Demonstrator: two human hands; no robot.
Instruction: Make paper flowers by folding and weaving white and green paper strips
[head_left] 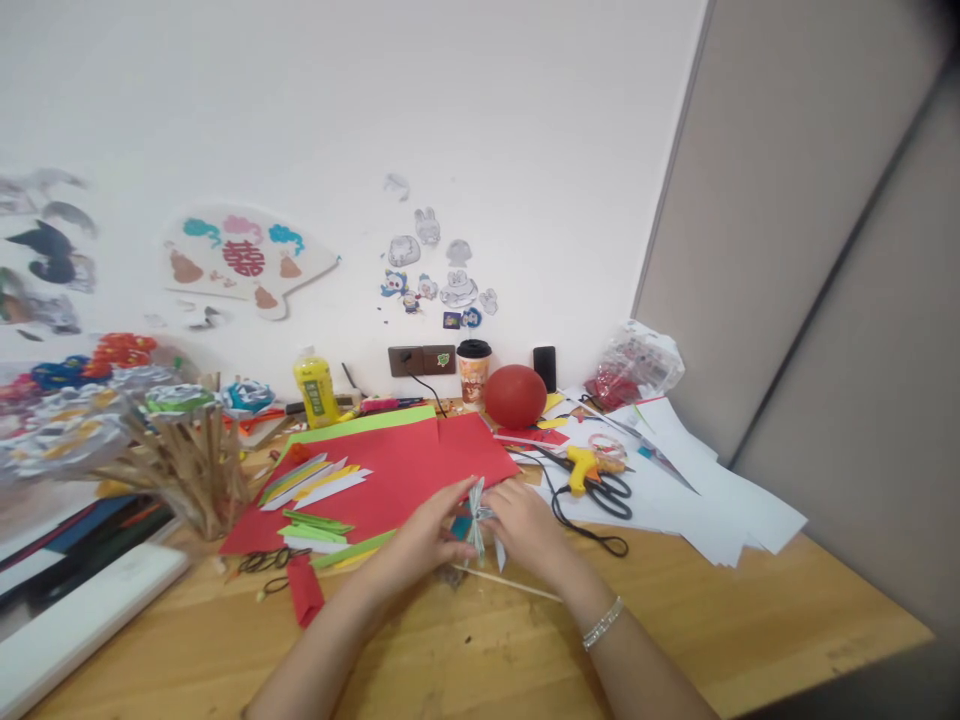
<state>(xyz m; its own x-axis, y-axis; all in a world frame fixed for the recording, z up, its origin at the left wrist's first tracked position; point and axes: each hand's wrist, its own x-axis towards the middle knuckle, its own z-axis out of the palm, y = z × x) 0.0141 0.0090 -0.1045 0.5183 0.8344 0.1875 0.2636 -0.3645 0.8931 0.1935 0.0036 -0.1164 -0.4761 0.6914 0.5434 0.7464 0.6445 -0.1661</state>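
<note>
Near the middle of the table, a small pleated bundle of pale paper (477, 520) stands between my two hands. My left hand (431, 530) curves round its left side, fingers closed on it. From the right, my right hand (525, 525) grips the same bundle with bent fingers. A blue piece (461, 527) shows behind the bundle, partly hidden by my fingers. Just below lies a thin wooden stick (510, 583), running toward my right wrist.
Red paper (465, 450) with paper strips (315, 482) lies beyond my hands. A yellow glue gun (583, 468), black-handled scissors (609, 495) and white sheets (697, 500) are right. A red balloon (516, 396), cup (474, 378) and yellow bottle (316, 390) stand behind. Sticks (191, 470) fill the left.
</note>
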